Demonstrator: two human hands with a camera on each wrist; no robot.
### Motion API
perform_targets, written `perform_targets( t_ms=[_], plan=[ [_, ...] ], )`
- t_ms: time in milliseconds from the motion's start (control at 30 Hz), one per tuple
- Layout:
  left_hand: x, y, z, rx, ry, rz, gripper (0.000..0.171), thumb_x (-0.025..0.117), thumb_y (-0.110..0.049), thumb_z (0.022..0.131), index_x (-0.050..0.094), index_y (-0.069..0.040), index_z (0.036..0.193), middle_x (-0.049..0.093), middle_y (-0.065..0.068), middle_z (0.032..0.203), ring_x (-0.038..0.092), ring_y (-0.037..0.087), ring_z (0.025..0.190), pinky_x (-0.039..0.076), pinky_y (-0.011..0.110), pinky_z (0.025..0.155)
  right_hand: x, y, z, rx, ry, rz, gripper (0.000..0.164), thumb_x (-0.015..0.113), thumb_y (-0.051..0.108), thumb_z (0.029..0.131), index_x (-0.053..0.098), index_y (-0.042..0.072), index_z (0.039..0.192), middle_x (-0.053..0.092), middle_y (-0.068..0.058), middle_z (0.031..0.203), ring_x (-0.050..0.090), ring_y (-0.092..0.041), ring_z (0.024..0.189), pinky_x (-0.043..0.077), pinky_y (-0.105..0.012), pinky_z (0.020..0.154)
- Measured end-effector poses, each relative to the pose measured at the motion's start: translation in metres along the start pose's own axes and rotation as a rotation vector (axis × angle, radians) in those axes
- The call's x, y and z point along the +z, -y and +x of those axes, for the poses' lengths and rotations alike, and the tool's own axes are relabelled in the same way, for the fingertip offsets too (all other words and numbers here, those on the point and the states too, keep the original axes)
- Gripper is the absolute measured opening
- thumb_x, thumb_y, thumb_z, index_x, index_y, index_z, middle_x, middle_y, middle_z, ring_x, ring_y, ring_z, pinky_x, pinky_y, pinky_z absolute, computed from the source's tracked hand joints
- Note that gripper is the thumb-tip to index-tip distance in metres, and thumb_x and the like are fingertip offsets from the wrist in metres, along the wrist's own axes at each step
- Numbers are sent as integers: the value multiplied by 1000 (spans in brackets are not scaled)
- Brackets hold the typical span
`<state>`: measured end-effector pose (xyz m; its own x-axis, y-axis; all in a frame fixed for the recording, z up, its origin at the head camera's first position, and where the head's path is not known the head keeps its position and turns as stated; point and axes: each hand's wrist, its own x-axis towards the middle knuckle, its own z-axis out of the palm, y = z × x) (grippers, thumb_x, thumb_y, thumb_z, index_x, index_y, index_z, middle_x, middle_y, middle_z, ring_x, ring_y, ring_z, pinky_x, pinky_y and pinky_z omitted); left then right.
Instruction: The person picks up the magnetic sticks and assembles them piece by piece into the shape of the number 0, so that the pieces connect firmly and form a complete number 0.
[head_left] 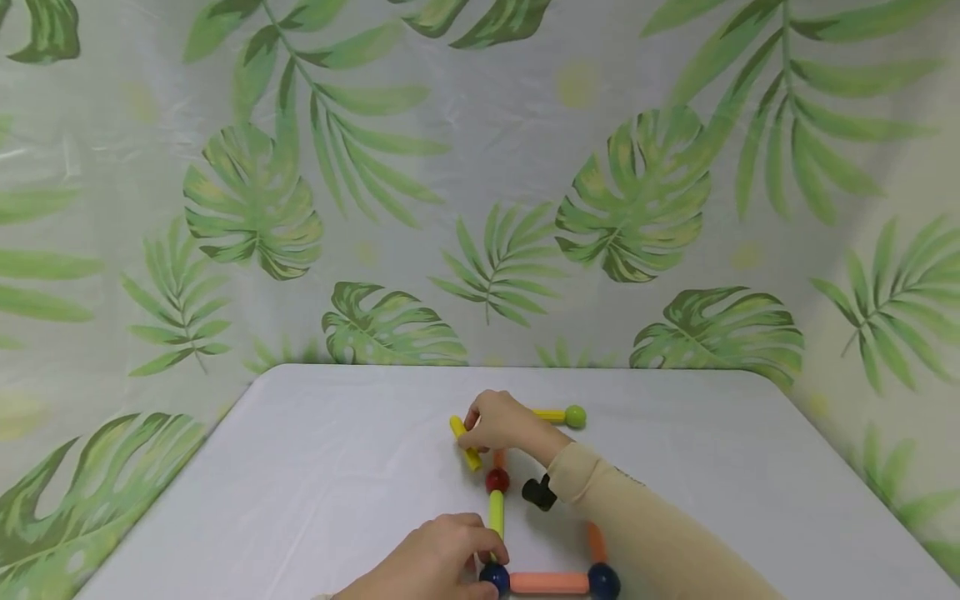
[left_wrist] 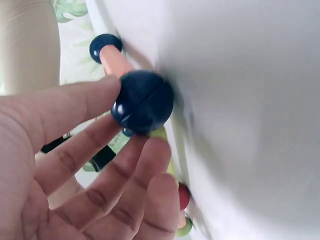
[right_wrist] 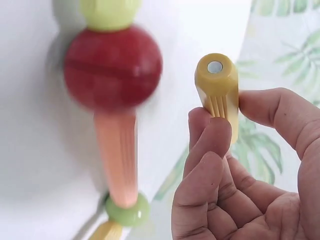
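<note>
My right hand (head_left: 504, 423) pinches a yellow magnetic rod (right_wrist: 218, 85) between thumb and fingers, its round metal end showing in the right wrist view. Beside it is a red ball (head_left: 497, 481), with an orange rod (right_wrist: 117, 160) running from it to a green ball (right_wrist: 127, 212). My left hand (head_left: 442, 554) holds a dark blue ball (left_wrist: 143, 102) at the near corner, thumb on one side and fingers on the other. A lime rod (head_left: 497, 510) links that ball to the red one. A salmon rod (head_left: 549, 583) joins it to a second dark blue ball (head_left: 603, 581).
At the far side, a yellow rod (head_left: 550, 415) ends in a lime-green ball (head_left: 575, 417). Another orange rod (head_left: 597, 542) runs from the second blue ball under the right sleeve (head_left: 637, 517). A black device (head_left: 538, 493) sits by the right wrist. The white table (head_left: 300, 467) meets a leaf-patterned backdrop.
</note>
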<state>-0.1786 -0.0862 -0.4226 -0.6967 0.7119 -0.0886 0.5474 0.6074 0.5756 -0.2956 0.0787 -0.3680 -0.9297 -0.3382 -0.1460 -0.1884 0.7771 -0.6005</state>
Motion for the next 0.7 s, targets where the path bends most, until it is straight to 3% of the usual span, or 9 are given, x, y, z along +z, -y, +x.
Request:
perform_targets(
  t_ms=[100, 200, 333, 467, 700],
  plan=[
    [-16, -20, -5, -63, 40, -27, 18, 85, -19, 92, 80, -24, 109, 64, -18, 91, 57, -4, 76, 52, 18, 71, -12, -9, -5, 15, -15, 32, 19, 84, 21, 89, 75, 7, 98, 73, -3, 80, 71, -20, 72, 52, -22, 61],
    [-22, -27, -7, -49, 51, -18, 18, 85, -16, 92, 81, -23, 108, 65, -18, 90, 58, -4, 74, 52, 17, 71, -23, -18, -11, 30, -33, 53, 20, 83, 22, 90, 76, 7, 101, 74, -2, 81, 72, -21, 74, 55, -24, 63],
    [-25, -27, -6, 12, 42, 23, 19, 84, -11, 89, 83, -21, 105, 68, -19, 89, 59, -5, 71, 52, 16, 69, -35, -31, -19, 52, -52, 70, 22, 82, 22, 91, 76, 6, 104, 74, -3, 79, 71, -21, 73, 59, -28, 68],
    [-26, -27, -4, 28, 49, 14, 19, 84, -9, 88, 84, -22, 103, 71, -20, 89, 60, -6, 69, 52, 16, 67, -44, -46, -26, 79, -65, 85, 26, 82, 24, 92, 76, 5, 109, 75, -4, 82, 73, -24, 76, 61, -32, 72],
    [-35, -25, 4, 96, 52, 52, 14, 87, -15, 90, 83, -20, 103, 72, -19, 85, 61, -9, 71, 52, 14, 67, -55, -70, -35, 127, -97, 120, 32, 83, 26, 93, 74, 3, 113, 77, -4, 85, 74, -24, 78, 62, -35, 75]
  ],
)
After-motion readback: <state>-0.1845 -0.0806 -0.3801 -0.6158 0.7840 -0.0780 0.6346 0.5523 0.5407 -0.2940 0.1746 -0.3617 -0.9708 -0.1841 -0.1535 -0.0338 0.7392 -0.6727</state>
